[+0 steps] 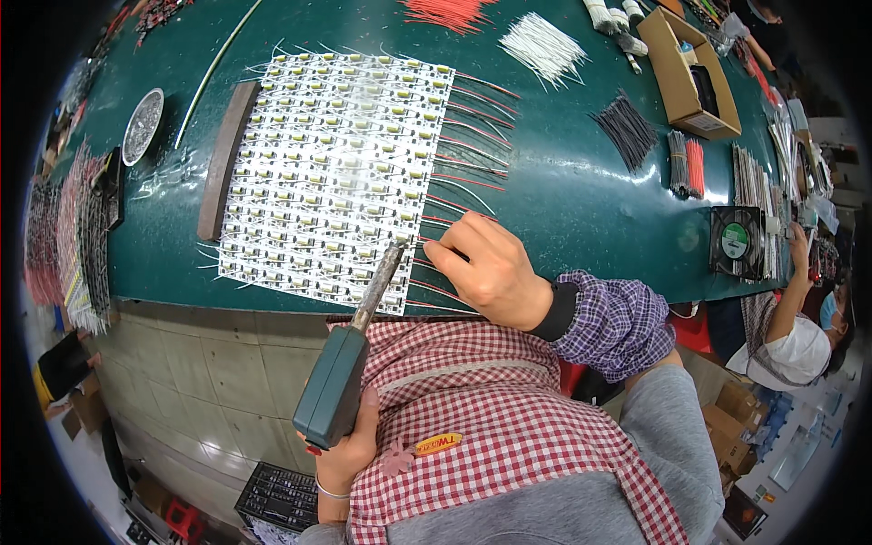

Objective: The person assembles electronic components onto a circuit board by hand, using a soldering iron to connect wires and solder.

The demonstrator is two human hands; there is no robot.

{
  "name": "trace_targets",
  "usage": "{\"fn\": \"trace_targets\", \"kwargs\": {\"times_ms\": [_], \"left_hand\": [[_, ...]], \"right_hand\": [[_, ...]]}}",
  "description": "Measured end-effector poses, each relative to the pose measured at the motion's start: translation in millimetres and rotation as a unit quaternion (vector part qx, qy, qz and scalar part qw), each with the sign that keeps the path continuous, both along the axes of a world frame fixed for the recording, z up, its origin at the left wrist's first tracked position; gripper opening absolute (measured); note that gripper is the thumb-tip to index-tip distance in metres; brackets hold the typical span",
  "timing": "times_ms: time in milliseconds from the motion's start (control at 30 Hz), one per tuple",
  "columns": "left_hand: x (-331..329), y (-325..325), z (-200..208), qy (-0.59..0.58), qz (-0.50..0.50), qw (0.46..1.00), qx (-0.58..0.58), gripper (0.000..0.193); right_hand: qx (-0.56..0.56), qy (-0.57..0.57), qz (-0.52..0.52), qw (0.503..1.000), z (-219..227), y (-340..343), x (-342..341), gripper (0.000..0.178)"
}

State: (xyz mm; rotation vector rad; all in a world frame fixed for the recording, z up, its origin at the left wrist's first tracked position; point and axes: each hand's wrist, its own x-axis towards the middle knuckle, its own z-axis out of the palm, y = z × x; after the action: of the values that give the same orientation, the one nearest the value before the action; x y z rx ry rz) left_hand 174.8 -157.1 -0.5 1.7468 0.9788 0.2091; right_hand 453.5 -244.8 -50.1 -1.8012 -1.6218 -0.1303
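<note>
My left hand (356, 434) is closed round the green grip of a soldering gun (338, 381). Its metal tip reaches up to the right edge of a white panel of circuit boards (331, 163), which carries rows of small yellow and dark parts. At that same edge my right hand (486, 271) is pinched close to the iron's tip, apparently on a thin wire mostly hidden by the fingers. Red and white wires (472, 173) stick out along the panel's right side, above and below this hand. More fine wires lie across the panel.
A dark bar (227, 163) lies along the panel's left side, near a round metal dish (143, 127). Black wires (625, 130), white wires (543, 48) and red wires (447, 13) lie in bundles. A cardboard box (690, 77) and a fan (736, 242) stand right; a co-worker (799, 327) sits beyond.
</note>
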Motion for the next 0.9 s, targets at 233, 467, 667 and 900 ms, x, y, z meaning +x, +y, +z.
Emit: {"fn": "trace_targets", "kwargs": {"times_ms": [233, 467, 667, 900], "left_hand": [[10.7, -5.6, 6.9, -0.025, 0.038, 0.995, 0.093, 0.021], [2.9, -3.7, 3.4, -0.034, 0.019, 0.992, 0.117, 0.021], [3.5, -3.0, 7.8, -0.016, 0.008, 0.997, 0.081, 0.020], [0.3, -8.0, 4.1, -0.004, 0.005, 0.996, 0.084, 0.018]], "right_hand": [[0.027, -0.011, 0.001, 1.000, -1.0, 3.4, -1.2, 0.020], [0.026, 0.016, 0.006, 1.000, 5.8, -5.8, -15.8, 0.025], [0.023, 0.007, -0.004, 1.000, -1.5, -6.8, -18.9, 0.020], [0.014, 0.005, -0.006, 1.000, -1.3, -6.1, -18.6, 0.020]]}}
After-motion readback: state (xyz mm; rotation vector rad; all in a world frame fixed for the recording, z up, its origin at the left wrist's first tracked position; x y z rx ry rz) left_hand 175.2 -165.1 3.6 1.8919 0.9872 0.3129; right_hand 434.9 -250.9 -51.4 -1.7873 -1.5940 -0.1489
